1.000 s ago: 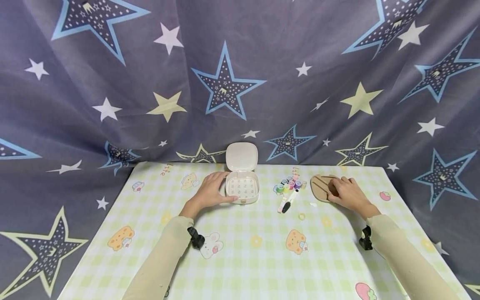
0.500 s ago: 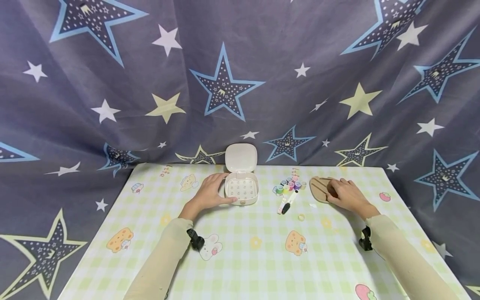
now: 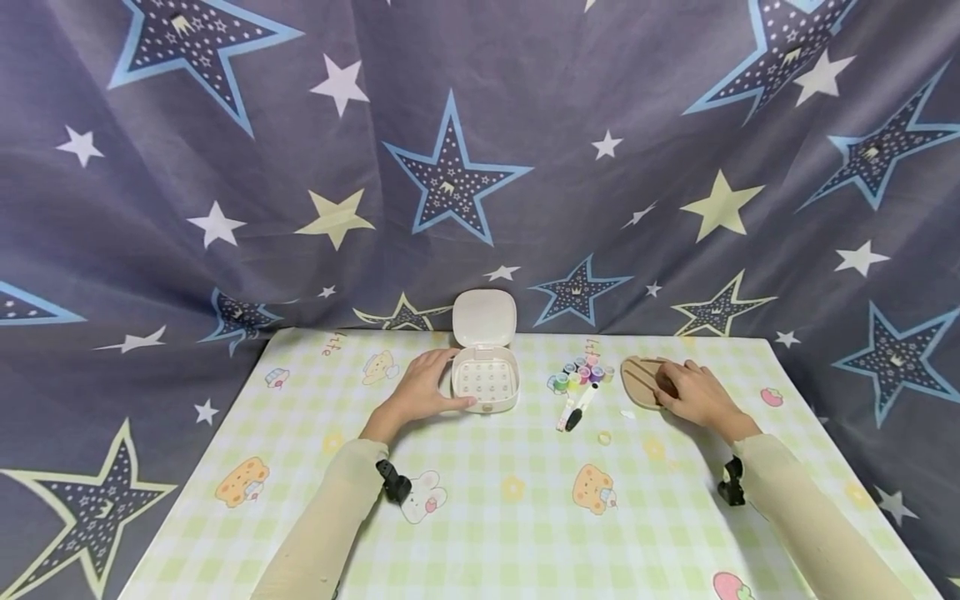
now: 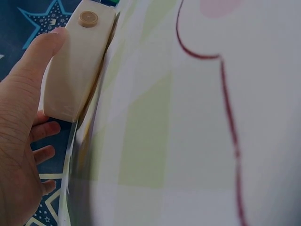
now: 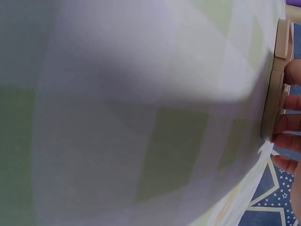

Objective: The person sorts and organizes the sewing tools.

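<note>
The left hand [image 3: 423, 387] grasps the white rounded-square plastic box [image 3: 504, 406]: the thumb lies along the front wall, near the tan round button [image 4: 88, 19], and the other fingers wrap the left side toward the rear. The box stands upright on the desk [image 3: 517, 542]. Its white rounded lid [image 3: 484, 318] is raised at the rear hinge. Inside the box, rows of small raised points cover a white base [image 3: 486, 381].

The right hand [image 3: 697, 396], well to the right of the box, grips the right end of the tan, flat, rounded tray with dark grooves [image 3: 637, 385], fingers curled at its rim. The tray lies on the desk, beyond the cylinders as counted from the box.

Near the right side of the box, small multicoloured cylinders [image 3: 583, 373] stand in a tight cluster. In front of this cluster, right of the box, lies a slim black-and-white tool [image 3: 574, 418]. Farther right and forward of the box lie a small pale-yellow ring [image 3: 604, 437] and a small white flat piece [image 3: 627, 414]. Behind the box hangs a dark blue-grey fabric curtain with printed stars [image 3: 570, 125].
</note>
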The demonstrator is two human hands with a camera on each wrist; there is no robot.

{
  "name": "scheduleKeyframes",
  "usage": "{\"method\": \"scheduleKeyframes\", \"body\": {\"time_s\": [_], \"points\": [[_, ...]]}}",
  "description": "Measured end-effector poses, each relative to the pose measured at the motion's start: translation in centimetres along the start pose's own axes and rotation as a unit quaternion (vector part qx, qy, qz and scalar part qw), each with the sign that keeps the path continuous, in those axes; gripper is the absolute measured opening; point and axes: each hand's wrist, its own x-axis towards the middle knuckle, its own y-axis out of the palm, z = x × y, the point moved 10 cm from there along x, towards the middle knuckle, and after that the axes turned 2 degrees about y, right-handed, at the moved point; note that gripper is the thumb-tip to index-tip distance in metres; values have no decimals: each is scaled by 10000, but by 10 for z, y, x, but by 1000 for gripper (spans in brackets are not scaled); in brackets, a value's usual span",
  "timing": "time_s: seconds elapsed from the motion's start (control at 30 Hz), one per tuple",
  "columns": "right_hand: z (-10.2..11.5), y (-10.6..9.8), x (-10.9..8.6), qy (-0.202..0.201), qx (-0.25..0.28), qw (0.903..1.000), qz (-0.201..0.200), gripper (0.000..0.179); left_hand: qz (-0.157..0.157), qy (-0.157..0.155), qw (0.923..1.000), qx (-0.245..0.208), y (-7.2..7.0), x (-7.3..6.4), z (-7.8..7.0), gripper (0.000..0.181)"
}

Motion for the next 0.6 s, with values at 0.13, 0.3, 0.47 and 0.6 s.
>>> {"method": "scheduleKeyframes", "body": {"time_s": [0.13, 0.3, 0.47, 0.6], "points": [[0, 1, 1, -16, -17, 10000, -48, 16, -10, -7, 10000, -50, 0, -1, -1, 103], [0, 2, 2, -35, -86, 9999, -91, 15, -58, 35, 10000, -37, -1, -1, -2, 102], [2, 1, 3, -24, -178, 9998, -58, 15, -132, 83, 9999, -31, -4, -1, -4, 101], [3, -1, 2, -23, -210, 9998, -5, 14, -65, 21, 10000, -60, -2, 0, -3, 101]]}}
